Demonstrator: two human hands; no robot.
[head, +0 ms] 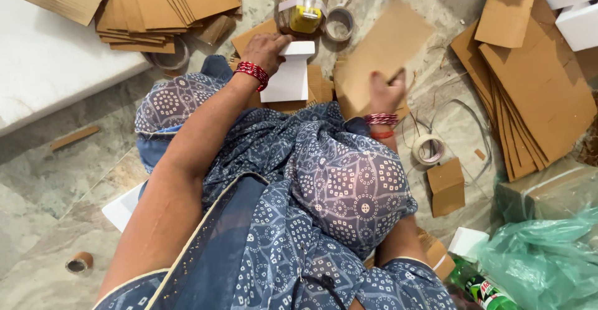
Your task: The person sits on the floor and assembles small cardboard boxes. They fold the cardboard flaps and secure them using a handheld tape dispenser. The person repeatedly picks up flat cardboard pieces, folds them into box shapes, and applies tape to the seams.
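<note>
Fingers of the left hand (pixel 266 50) curl over the top edge of a white folded box (pixel 290 73), gripping it at about eleven o'clock from the lap; red bangles (pixel 252 73) ring that wrist. Toward one o'clock, the right hand (pixel 385 91) pinches the lower edge of a brown cardboard sheet (pixel 381 51), its fingertips hidden behind the sheet. Beyond the box at twelve o'clock sits a yellow tape dispenser (pixel 306 5), cut off by the frame's top, with a tape roll (pixel 339 23) just beside it. Stacked cardboard (pixel 536 79) lies at two o'clock on the marble floor (pixel 43 179), a second stack (pixel 149 11) at ten. Patterned blue cloth (pixel 324 179) hides the legs and whatever lies beneath.
</note>
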